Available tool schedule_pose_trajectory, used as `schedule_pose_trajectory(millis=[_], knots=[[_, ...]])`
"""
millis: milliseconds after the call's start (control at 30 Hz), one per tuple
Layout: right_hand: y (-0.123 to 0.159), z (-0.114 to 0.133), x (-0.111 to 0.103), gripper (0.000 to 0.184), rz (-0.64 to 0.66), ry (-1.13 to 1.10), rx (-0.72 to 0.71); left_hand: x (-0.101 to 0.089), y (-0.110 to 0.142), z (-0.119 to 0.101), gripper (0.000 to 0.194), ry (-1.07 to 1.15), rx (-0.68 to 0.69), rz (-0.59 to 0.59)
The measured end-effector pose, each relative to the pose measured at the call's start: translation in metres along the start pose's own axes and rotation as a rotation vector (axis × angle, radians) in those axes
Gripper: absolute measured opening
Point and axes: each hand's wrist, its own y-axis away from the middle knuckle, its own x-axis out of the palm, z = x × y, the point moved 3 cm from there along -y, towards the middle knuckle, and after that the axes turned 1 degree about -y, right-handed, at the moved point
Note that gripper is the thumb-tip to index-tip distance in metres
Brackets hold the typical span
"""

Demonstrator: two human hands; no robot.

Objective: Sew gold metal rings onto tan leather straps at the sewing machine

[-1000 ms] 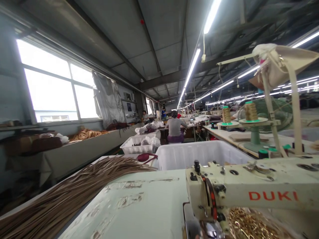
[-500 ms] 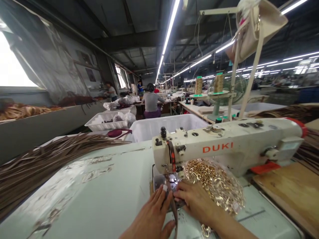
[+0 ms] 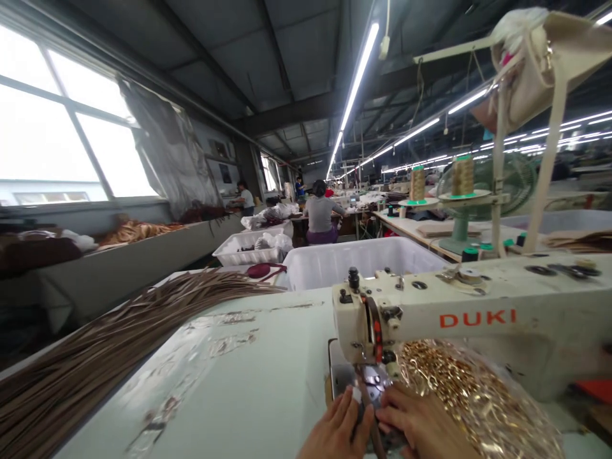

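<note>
Left hand (image 3: 338,428) with white wrap (image 3: 356,394) on one finger (image 3: 349,412)

Sewing workshop: machine (image 3: 459,319), thread cones (image 3: 463,177).

Pale green sewing table (image 3: 268,370) at 7 o'clock, shiny worn patches (image 3: 232,344). Carries DUKI sewing machine (image 3: 459,315) at 4; clear plastic bag of gold metal hooks (image 3: 454,386), 4 to 5, partly under machine arm; brown strip (image 3: 376,440) at 5, across machine plate. Adjoining whitish surface (image 3: 174,278), 8: long brown strips (image 3: 129,347), heaped lengthwise. Far white worktable (image 3: 389,222), 3: green fan (image 3: 460,237), flat beige stack (image 3: 447,230).
</note>
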Motion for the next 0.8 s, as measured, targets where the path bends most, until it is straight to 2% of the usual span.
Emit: schedule_pose_trajectory(millis=[133,367,500,667,800], knots=[[-0.0038,-0.0017,0.0011,0.044,0.014,0.028,-0.004,0.0066,0.0002,0.0039,0.046,-0.012,-0.004,-0.037],[-0.0006,0.0009,-0.0039,0.038,-0.004,0.018,-0.003,0.0023,0.0029,0.0011,0.044,-0.044,0.021,-0.041],[0.0006,0.0016,-0.0032,0.041,-0.01,-0.001,-0.02,-0.0008,0.0025,-0.0007,0.043,-0.078,0.021,-0.04],[0.0016,0.0015,-0.0036,0.038,-0.037,-0.014,-0.011,-0.0029,0.0035,-0.0021,0.053,-0.045,0.02,-0.067],[0.0023,0.0025,-0.0041,0.038,-0.038,-0.023,-0.014,-0.0018,0.0041,-0.0024,0.048,-0.059,0.018,-0.02]])
